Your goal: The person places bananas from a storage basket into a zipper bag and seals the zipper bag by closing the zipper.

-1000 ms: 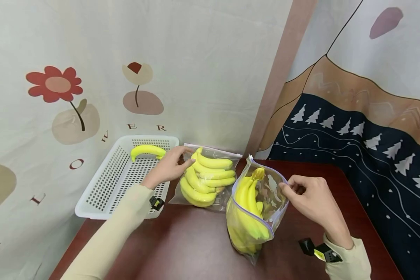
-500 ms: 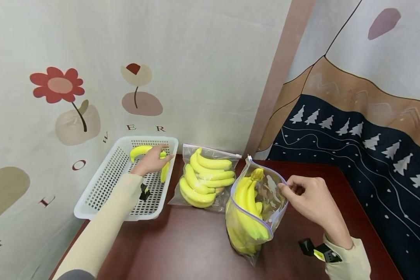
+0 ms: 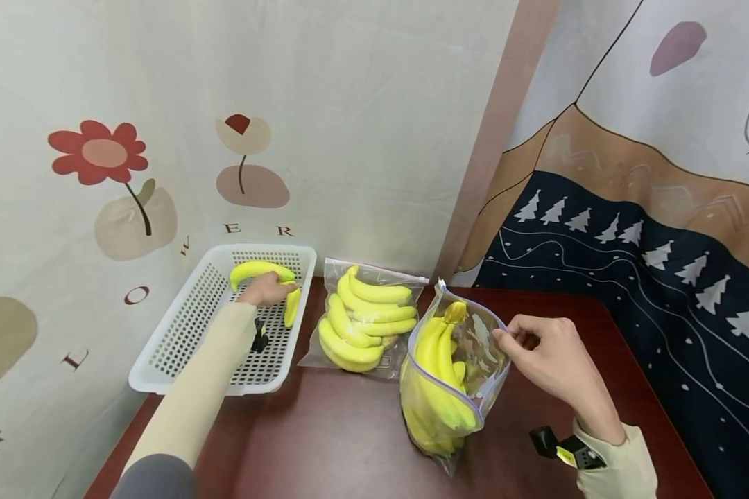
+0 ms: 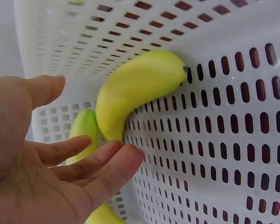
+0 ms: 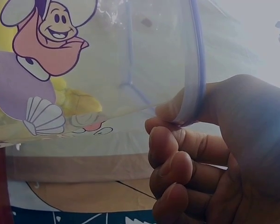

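Note:
My left hand (image 3: 267,289) is down inside the white basket, by a yellow banana (image 3: 256,269) and another banana (image 3: 292,308). In the left wrist view, its thumb stands apart from the loosely extended fingers. The fingertips overlap the end of a curved banana (image 4: 135,84); whether they touch it I cannot tell. A banana with a greenish tip (image 4: 85,126) is partly hidden behind the fingers. My right hand (image 3: 552,353) pinches the purple-edged rim of a clear zip bag (image 5: 144,51) between thumb and index finger. Bananas (image 3: 440,346) stand inside that bag, its mouth held wide.
A second zip bag (image 3: 394,267), filled with bananas (image 3: 365,319), lies flat between the basket and the held bag. The white perforated basket (image 3: 146,371) stands at the left of the dark red table (image 3: 324,436). Printed curtains (image 3: 374,138) rise behind the table.
My left hand has moved left from beside the flat bag, then down into the basket among the bananas. My right hand keeps its hold on the bag's rim.

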### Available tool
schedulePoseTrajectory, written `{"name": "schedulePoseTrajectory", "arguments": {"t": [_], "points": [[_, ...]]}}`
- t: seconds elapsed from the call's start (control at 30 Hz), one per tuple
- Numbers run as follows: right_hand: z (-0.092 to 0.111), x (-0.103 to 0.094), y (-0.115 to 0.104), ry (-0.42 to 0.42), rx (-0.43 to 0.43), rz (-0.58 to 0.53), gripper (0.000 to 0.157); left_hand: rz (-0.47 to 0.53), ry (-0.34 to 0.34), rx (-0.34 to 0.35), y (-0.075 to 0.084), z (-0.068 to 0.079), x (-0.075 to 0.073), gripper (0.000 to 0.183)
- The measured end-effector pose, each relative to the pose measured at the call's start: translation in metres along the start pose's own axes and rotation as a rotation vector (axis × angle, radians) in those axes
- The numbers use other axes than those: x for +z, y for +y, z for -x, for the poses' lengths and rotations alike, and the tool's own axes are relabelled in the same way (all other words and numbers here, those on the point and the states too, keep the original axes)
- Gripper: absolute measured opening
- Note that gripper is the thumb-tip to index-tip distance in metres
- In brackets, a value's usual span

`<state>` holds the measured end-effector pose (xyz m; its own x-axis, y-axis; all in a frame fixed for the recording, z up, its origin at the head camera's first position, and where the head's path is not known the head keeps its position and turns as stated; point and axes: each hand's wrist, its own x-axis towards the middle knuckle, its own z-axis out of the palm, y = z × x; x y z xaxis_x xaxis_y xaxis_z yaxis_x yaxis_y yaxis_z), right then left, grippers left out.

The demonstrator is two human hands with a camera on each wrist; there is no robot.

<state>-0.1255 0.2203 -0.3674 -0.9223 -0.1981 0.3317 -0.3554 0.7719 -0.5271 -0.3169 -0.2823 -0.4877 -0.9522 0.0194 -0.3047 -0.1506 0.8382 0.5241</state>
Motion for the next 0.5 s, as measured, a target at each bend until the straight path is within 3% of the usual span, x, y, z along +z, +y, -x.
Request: {"name": "schedulePoseTrajectory", "arguments": {"t": [0.23,0.5], "points": [[-0.001,0.0,-0.001,-0.006,0.003,0.01,0.026,0.051,-0.091,-0.107,-0.001,-0.012,0.008,0.04],[0.0,0.001,-0.002,-0.022,0.035,0.011,0.025,0.144,-0.135,-0.155,-0.008,-0.02,0.016,0.03]]}}
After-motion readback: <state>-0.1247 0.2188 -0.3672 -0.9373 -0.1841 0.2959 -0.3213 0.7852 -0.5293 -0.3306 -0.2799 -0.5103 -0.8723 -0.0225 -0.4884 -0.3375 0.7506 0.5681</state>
